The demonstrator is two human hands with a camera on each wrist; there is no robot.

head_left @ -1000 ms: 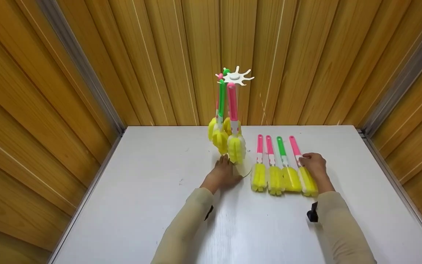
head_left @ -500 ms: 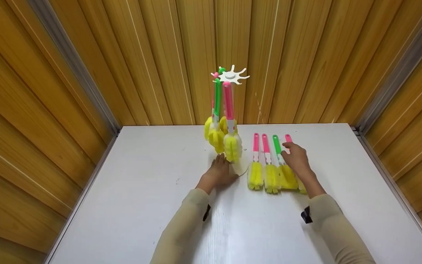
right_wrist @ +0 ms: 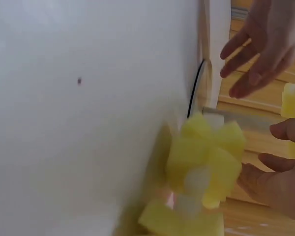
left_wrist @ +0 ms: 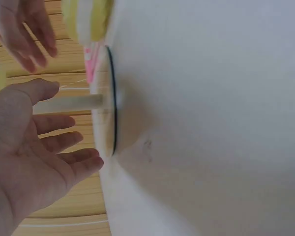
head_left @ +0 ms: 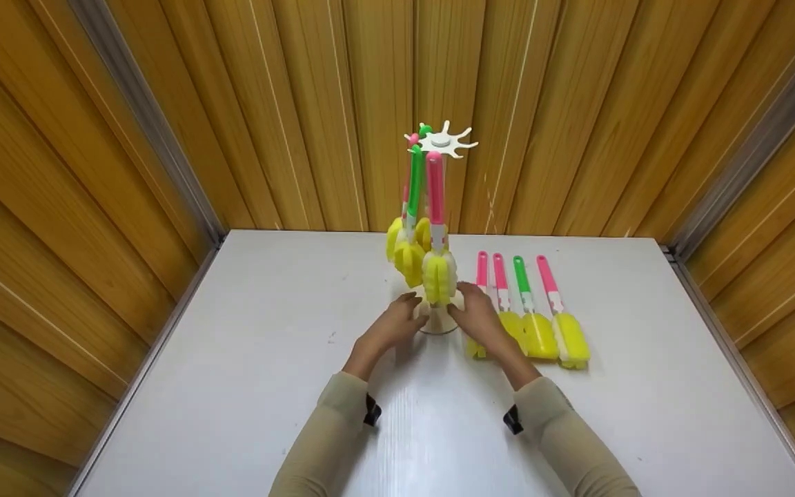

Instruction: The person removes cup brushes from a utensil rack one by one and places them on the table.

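Hung brushes [head_left: 437,236] part-fill the rack [head_left: 441,143], upper centre; four loose brushes [head_left: 528,302], right of centre, seemingly await hanging; left hand [head_left: 392,323] and right hand [head_left: 479,317] grasp nothing.

Right grip [head_left: 480,319] off rightmost brush [head_left: 569,339], now near stand base [head_left: 439,323], left grip [head_left: 392,324] withdrawn (slightly)

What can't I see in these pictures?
Head view: much of the leftmost lying sponge, behind the right hand.
Head view: much of a rear hanging sponge, behind front sponges.
Left wrist view: part of a sponge, past the top edge.
Right wrist view: part of the right hand, past the right edge.
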